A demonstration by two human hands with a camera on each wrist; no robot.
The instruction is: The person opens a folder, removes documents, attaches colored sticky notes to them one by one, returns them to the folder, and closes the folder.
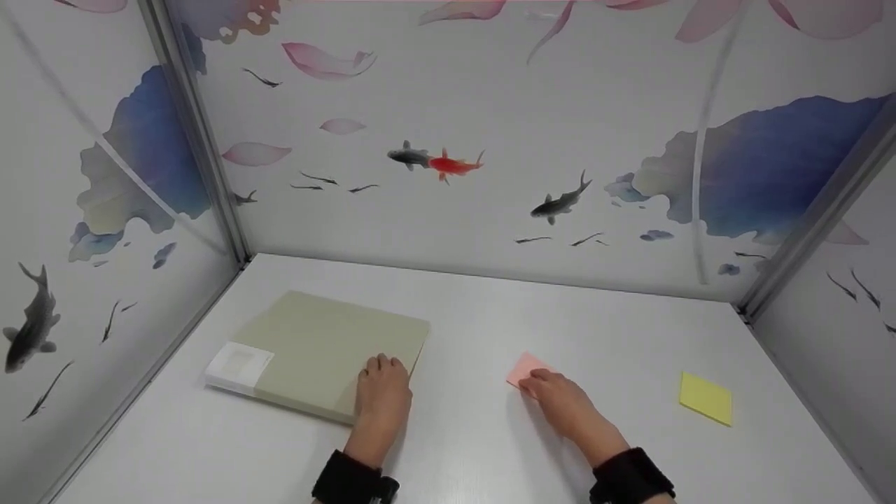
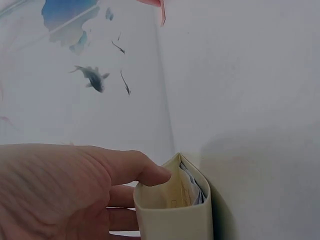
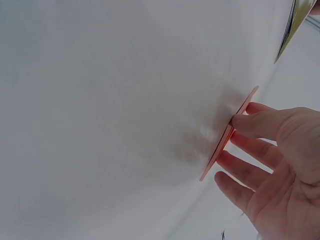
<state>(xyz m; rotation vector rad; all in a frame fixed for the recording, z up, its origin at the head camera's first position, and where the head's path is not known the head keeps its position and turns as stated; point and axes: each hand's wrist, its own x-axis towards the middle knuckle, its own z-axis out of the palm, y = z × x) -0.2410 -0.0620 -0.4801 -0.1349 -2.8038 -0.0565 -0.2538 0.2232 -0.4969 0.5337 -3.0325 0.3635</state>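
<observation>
A pale green file folder [image 1: 322, 336] lies flat on the left of the table, a white label [image 1: 240, 365] at its left end. My left hand [image 1: 383, 395] is at its near right corner and grips it there. In the left wrist view the thumb [image 2: 150, 172] laps over the folder's edge, and folded papers [image 2: 194, 185] show inside the hollow end. My right hand [image 1: 563, 406] pinches a pink sticky note pad [image 1: 520, 367] between thumb and fingers. In the right wrist view the pink pad [image 3: 212, 157] appears edge-on against the white tabletop.
A yellow sticky note pad [image 1: 705, 399] lies at the right of the white table [image 1: 462, 448]. Printed walls [image 1: 448, 231] with fish and petals enclose the back and both sides. Metal posts [image 1: 203, 140] stand at the back corners.
</observation>
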